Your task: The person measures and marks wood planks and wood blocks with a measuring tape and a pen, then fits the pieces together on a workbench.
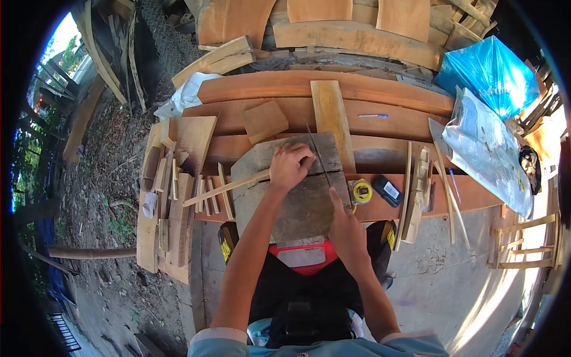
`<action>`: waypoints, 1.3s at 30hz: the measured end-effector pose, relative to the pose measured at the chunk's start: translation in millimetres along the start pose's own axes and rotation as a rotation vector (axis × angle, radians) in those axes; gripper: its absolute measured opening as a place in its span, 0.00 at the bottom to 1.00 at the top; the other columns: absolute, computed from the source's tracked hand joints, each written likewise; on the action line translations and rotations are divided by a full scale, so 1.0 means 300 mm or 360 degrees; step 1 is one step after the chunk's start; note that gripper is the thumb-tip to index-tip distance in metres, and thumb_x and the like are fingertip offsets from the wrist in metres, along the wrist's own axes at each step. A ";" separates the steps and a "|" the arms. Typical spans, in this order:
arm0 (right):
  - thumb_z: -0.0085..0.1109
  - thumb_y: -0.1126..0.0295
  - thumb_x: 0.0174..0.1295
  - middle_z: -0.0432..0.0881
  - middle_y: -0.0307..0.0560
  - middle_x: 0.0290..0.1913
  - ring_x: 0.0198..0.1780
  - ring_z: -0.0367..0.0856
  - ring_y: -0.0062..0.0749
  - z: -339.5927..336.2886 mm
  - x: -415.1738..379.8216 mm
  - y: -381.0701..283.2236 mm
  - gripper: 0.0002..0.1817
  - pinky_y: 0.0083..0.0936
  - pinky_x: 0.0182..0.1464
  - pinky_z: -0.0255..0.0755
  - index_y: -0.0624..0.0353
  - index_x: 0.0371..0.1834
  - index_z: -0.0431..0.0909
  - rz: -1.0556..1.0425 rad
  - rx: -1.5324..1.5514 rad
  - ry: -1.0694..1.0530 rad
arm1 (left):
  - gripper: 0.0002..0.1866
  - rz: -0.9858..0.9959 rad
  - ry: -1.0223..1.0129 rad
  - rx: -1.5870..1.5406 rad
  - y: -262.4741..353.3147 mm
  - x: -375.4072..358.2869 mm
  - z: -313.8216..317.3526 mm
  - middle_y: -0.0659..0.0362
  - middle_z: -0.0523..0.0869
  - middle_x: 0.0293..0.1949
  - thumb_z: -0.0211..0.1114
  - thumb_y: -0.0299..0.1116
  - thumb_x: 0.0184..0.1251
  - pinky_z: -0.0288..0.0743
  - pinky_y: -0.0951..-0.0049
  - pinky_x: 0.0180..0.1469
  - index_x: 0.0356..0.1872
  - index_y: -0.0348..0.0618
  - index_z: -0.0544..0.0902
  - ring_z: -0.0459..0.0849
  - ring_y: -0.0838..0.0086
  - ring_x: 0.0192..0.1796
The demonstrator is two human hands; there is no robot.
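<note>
My left hand (290, 165) is closed around the end of a thin wooden strip (229, 187), pressing it onto a worn grey board (285, 208). The strip juts out to the left past the board's edge. My right hand (346, 229) grips the near end of a saw (319, 156), whose narrow blade is seen nearly edge-on. The blade points away from me and passes just right of my left fingers, over the board. A dark crack runs across the board. The saw's handle is mostly hidden in my right hand.
A yellow tape measure (361, 191) and a dark box with a white label (387, 190) sit right of the board. Wooden offcuts (172, 196) lie at left, more strips (416, 196) at right. Behind are reddish planks (333, 89), a blue pen (373, 115) and plastic bags (488, 149).
</note>
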State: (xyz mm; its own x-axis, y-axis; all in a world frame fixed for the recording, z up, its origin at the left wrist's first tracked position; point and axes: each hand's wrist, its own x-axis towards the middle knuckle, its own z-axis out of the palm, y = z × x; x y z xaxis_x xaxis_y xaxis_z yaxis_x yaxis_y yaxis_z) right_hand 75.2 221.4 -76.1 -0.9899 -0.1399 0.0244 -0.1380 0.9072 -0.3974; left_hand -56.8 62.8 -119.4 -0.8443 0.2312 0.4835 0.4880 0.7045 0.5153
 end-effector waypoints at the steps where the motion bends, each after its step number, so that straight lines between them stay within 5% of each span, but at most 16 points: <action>1: 0.47 0.77 0.56 0.80 0.60 0.31 0.32 0.82 0.53 0.000 0.053 -0.021 0.33 0.43 0.35 0.75 0.54 0.69 0.55 0.0022 0.0080 0.0004 | 0.01 0.0035 0.0011 -0.0023 0.010 -0.019 0.006 0.65 0.83 0.34 0.64 0.31 0.53 0.67 0.62 0.44 0.26 0.50 0.80 0.79 0.63 0.39; 5: 0.46 0.79 0.56 0.80 0.61 0.31 0.34 0.81 0.55 0.022 0.254 -0.042 0.33 0.44 0.36 0.75 0.55 0.69 0.56 0.0016 0.0066 -0.0004 | 0.01 -0.0023 -0.0043 0.0021 0.031 -0.018 0.006 0.65 0.83 0.34 0.64 0.31 0.52 0.67 0.61 0.44 0.26 0.51 0.80 0.79 0.63 0.41; 10: 0.46 0.80 0.55 0.81 0.61 0.32 0.35 0.82 0.55 -0.001 -0.017 0.005 0.34 0.42 0.38 0.76 0.54 0.69 0.56 -0.0231 0.0108 0.0463 | 0.03 -0.0012 -0.0034 -0.0022 0.015 -0.005 -0.005 0.64 0.83 0.35 0.65 0.31 0.52 0.67 0.62 0.44 0.26 0.49 0.79 0.79 0.63 0.41; 12: 0.47 0.81 0.54 0.80 0.65 0.39 0.39 0.82 0.57 -0.035 0.059 -0.031 0.35 0.43 0.43 0.76 0.55 0.69 0.56 0.0166 0.0258 -0.0097 | 0.03 -0.0001 -0.0079 -0.0011 0.020 -0.022 0.000 0.64 0.83 0.35 0.65 0.31 0.52 0.67 0.62 0.44 0.25 0.48 0.79 0.79 0.63 0.41; 15: 0.47 0.80 0.54 0.80 0.66 0.40 0.39 0.82 0.58 -0.009 0.222 -0.055 0.36 0.44 0.43 0.76 0.51 0.70 0.55 0.0164 0.0213 -0.0220 | 0.05 -0.0046 -0.0070 0.0010 0.026 -0.019 0.004 0.63 0.83 0.35 0.66 0.32 0.53 0.67 0.62 0.44 0.25 0.47 0.78 0.79 0.63 0.41; 18: 0.49 0.78 0.54 0.81 0.61 0.32 0.33 0.82 0.55 -0.010 -0.053 -0.016 0.37 0.42 0.38 0.77 0.49 0.71 0.53 0.0130 0.0243 0.0089 | 0.05 -0.0060 -0.0040 -0.0014 0.010 -0.030 0.005 0.62 0.83 0.36 0.66 0.31 0.53 0.67 0.62 0.45 0.26 0.46 0.77 0.79 0.62 0.41; 20: 0.49 0.77 0.54 0.81 0.60 0.32 0.32 0.82 0.54 0.001 -0.011 -0.003 0.38 0.41 0.36 0.77 0.47 0.71 0.51 -0.0211 -0.0015 0.0602 | 0.06 -0.0004 0.0021 -0.0015 0.012 -0.019 0.013 0.61 0.83 0.36 0.66 0.31 0.53 0.67 0.61 0.45 0.27 0.46 0.77 0.79 0.62 0.41; 22: 0.48 0.78 0.55 0.80 0.62 0.36 0.36 0.82 0.53 -0.020 0.023 -0.048 0.38 0.40 0.37 0.77 0.48 0.71 0.51 0.0193 0.0082 -0.0206 | 0.06 -0.0011 -0.0034 -0.0041 0.008 -0.016 0.014 0.60 0.83 0.36 0.66 0.30 0.53 0.67 0.61 0.45 0.27 0.45 0.77 0.79 0.61 0.41; 25: 0.48 0.77 0.55 0.80 0.63 0.36 0.35 0.82 0.54 0.006 0.204 -0.041 0.38 0.41 0.37 0.77 0.44 0.72 0.51 0.0154 0.0130 -0.0186 | 0.06 -0.0048 -0.0081 -0.0061 0.015 -0.017 0.007 0.59 0.83 0.36 0.66 0.30 0.53 0.67 0.61 0.45 0.27 0.44 0.77 0.79 0.61 0.42; 30: 0.48 0.78 0.54 0.81 0.57 0.27 0.28 0.82 0.51 -0.001 -0.029 0.003 0.37 0.40 0.33 0.77 0.46 0.71 0.53 -0.0099 0.0088 0.0296 | 0.05 -0.0046 -0.0101 -0.0091 0.022 -0.012 -0.002 0.59 0.82 0.36 0.66 0.29 0.53 0.66 0.62 0.45 0.26 0.44 0.77 0.79 0.61 0.42; 32: 0.48 0.78 0.55 0.80 0.57 0.27 0.28 0.82 0.49 -0.008 0.027 -0.014 0.35 0.40 0.32 0.77 0.49 0.70 0.55 0.0038 0.0066 0.0012 | 0.05 -0.0024 -0.0080 -0.0067 0.022 -0.024 -0.004 0.60 0.82 0.35 0.66 0.29 0.53 0.66 0.62 0.44 0.26 0.44 0.77 0.79 0.62 0.41; 35: 0.48 0.78 0.55 0.80 0.57 0.26 0.28 0.82 0.49 0.050 0.220 -0.017 0.36 0.40 0.31 0.77 0.49 0.70 0.54 0.0010 0.0000 0.0038 | 0.05 -0.0059 -0.0046 -0.0052 0.023 -0.015 0.020 0.61 0.82 0.33 0.65 0.29 0.52 0.66 0.63 0.44 0.26 0.45 0.77 0.79 0.62 0.41; 39: 0.49 0.79 0.54 0.80 0.56 0.25 0.29 0.82 0.50 -0.009 -0.065 -0.007 0.36 0.40 0.30 0.77 0.51 0.70 0.54 0.0060 0.0117 -0.0043 | 0.05 -0.0105 -0.0101 -0.0021 0.028 0.000 -0.008 0.61 0.83 0.36 0.67 0.29 0.52 0.65 0.63 0.45 0.26 0.45 0.77 0.79 0.63 0.43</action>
State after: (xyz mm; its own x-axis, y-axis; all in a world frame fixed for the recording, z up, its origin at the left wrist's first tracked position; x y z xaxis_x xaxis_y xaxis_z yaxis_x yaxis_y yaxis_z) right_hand 94.6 223.5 -73.2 -0.9929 -0.1176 -0.0165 -0.0966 0.8807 -0.4637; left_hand -52.2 67.1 -113.3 -0.8868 0.2269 0.4027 0.4335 0.7108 0.5540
